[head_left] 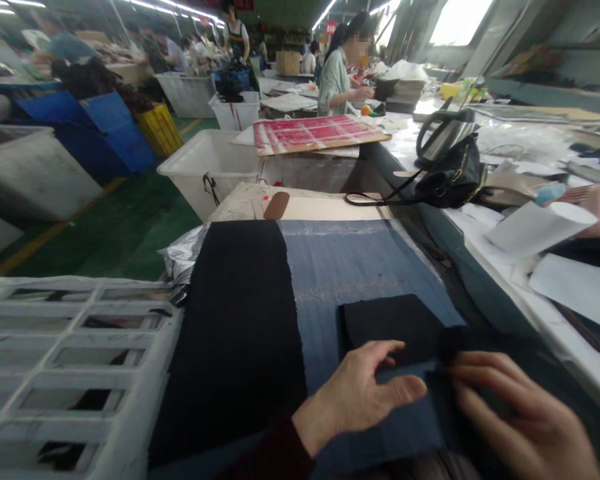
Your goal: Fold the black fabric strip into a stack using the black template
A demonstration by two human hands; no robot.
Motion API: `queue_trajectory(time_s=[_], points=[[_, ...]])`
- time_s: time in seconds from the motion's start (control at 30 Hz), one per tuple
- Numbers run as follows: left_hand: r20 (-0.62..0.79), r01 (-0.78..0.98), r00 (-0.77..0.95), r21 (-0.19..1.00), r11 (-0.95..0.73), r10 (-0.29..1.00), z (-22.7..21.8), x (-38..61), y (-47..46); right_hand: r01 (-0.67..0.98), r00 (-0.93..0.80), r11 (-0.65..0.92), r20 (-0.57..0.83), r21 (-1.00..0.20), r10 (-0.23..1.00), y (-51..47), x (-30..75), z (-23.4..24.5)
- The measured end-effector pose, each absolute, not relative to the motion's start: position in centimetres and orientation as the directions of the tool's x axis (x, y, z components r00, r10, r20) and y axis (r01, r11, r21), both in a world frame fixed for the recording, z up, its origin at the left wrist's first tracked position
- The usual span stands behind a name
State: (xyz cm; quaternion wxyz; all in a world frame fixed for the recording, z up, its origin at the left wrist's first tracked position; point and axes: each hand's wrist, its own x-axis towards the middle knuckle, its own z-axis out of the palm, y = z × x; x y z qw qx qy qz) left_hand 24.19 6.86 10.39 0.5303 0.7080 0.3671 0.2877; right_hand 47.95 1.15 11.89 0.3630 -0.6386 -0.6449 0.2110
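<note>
My left hand [363, 393] lies on the blue denim sheet [350, 267] with fingers spread, its fingertips touching the near edge of a small black fabric piece [390, 323]. My right hand [520, 413] rests beside it at the lower right, its fingers stretched along and pressing down on a dark fabric piece [475, 343]. I cannot tell whether it grips the cloth. A long black fabric panel [235, 340] lies left of the denim.
A white slotted plastic crate [70, 373] stands at the lower left. A black handbag [447, 173] and white papers [540, 227] lie on the table to the right. White bins [210, 163] and a person in a pale shirt [335, 77] are farther back.
</note>
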Motion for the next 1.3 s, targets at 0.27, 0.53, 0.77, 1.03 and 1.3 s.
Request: queue_trajectory(time_s=[0.27,0.53,0.77,1.03,1.3], points=[[-0.048,0.405,0.500,0.896,-0.185,0.864,11.4,17.6,2.4,0.557,-0.376,0.250,0.027,-0.792,0.926,3.9,37.8,10.7],[-0.270,0.484,0.057,0.849,0.210,0.961,10.6,6.5,-1.5,0.534,-0.554,-0.379,-0.652,-0.756,0.518,6.6,36.0,5.3],[-0.431,0.096,-0.396,0.859,0.503,0.811,4.3,-0.8,-4.1,0.049,-0.482,-0.642,-0.581,-0.765,0.656,6.2,28.1,2.1],[-0.378,0.244,-0.466,0.814,0.527,0.800,1.6,-3.2,-3.1,0.428,-0.403,-0.300,-0.477,-0.853,0.781,6.5,25.5,-0.4],[-0.243,0.515,-0.504,0.686,0.514,0.829,1.1,-4.2,-2.8,0.642,-0.293,-0.176,-0.450,-0.747,0.844,6.7,25.3,-0.9]])
